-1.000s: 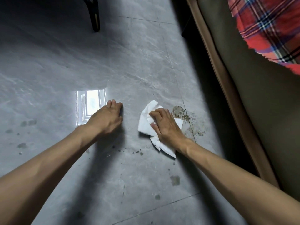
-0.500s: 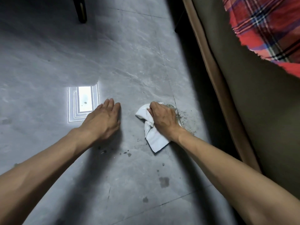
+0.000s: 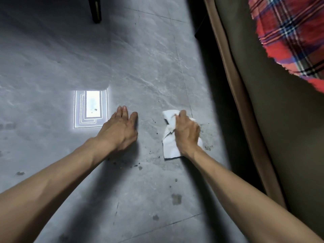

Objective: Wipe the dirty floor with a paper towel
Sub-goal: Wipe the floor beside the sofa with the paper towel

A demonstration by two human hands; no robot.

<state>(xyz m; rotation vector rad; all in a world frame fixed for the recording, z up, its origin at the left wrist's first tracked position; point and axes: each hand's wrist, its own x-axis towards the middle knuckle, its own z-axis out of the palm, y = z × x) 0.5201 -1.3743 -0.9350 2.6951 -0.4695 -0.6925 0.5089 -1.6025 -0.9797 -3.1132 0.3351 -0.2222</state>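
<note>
My right hand [image 3: 187, 132] presses a crumpled white paper towel [image 3: 169, 146] flat against the grey tiled floor [image 3: 143, 71], fingers curled over its upper end. The towel covers the spot where the dirt patch lay; faint grey smears [image 3: 207, 147] show just right of the hand. My left hand [image 3: 121, 131] rests palm down on the floor to the left, fingers together, holding nothing. Small dark specks [image 3: 138, 166] and spots [image 3: 176, 199] dot the tile nearer to me.
A sofa with a tan edge [image 3: 233, 95] and dark olive side runs along the right, with a red plaid cloth [image 3: 291, 37] on top. A dark furniture leg [image 3: 95, 10] stands at the far top. A bright window reflection [image 3: 91, 109] lies by my left hand.
My right hand has slid the towel to the right over the dirt patch, which no longer shows. The towel has bunched up. My left hand has stayed planted.
</note>
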